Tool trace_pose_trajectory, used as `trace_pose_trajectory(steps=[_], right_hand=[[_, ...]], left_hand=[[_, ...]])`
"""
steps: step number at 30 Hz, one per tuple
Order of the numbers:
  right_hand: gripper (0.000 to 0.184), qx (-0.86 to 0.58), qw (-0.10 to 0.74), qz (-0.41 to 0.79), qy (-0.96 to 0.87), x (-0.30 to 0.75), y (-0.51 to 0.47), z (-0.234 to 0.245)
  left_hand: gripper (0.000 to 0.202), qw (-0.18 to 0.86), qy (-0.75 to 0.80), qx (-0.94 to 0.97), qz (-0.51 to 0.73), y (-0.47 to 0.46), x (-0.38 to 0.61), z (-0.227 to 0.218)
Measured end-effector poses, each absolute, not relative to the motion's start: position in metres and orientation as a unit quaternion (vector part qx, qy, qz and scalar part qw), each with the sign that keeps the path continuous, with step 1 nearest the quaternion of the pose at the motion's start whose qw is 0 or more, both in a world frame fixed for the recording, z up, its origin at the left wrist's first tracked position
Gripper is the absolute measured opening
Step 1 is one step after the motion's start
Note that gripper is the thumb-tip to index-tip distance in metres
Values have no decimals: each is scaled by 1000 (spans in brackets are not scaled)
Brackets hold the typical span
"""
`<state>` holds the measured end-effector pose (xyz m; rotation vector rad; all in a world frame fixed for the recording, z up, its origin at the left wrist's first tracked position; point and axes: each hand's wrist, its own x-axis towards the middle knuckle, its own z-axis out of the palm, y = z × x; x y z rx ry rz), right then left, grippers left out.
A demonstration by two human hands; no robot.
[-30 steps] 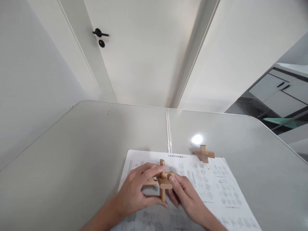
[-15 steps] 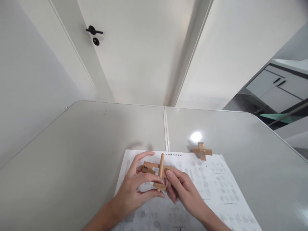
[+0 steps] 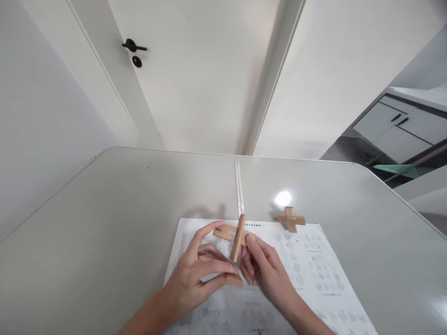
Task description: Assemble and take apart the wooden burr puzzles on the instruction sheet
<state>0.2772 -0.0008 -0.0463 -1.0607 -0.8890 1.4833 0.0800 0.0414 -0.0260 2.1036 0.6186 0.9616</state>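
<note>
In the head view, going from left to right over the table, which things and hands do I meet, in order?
Left hand → crossed sticks → right hand → small cross. The sheet lies under most of them and the block overlaps the hands, so both are left out.

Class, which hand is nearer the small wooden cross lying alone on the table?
Right. The right hand is below-left of the cross; the left hand sits farther left.
</note>
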Motion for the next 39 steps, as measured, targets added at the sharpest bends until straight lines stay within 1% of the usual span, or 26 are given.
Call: trace_pose_trajectory(steps=[3,7,12,14,17,19,23,26,30,33,35,39], right_hand=[[53,-428,558,629,-330,281,3,-46],[49,-412,585,633,-294,284,8,-43],[45,-377,599,647,-283,287,10,-42],[44,-362,597,656,-286,288,9,-42],[46,-354,593,655,-305,289,8,-42],[47,-355,586,653,-323,289,7,-41],[48,-354,579,643,-355,288,7,-41],[49,-365,567,625,-393,289,6,-43],[37,-360,545,631,-419,291,4,-46],[33,-347,536,645,-419,290,4,-49],[36,-346,535,647,-419,289,5,-51],[53,-353,537,644,-415,288,5,-49]], left_hand=[[21,361,231,827,364,40,81,-23],[9,323,314,817,361,45,79,-19],[15,248,460,792,314,60,69,-24],[17,229,490,782,308,66,66,-29],[30,213,517,772,302,75,62,-35],[32,190,528,775,291,80,60,-37],[31,149,526,789,280,87,57,-38],[25,119,516,801,280,89,55,-41],[18,74,500,813,287,90,52,-48],[23,46,483,818,310,87,53,-48],[29,39,454,830,321,83,55,-43],[41,62,363,881,296,73,59,-31]])
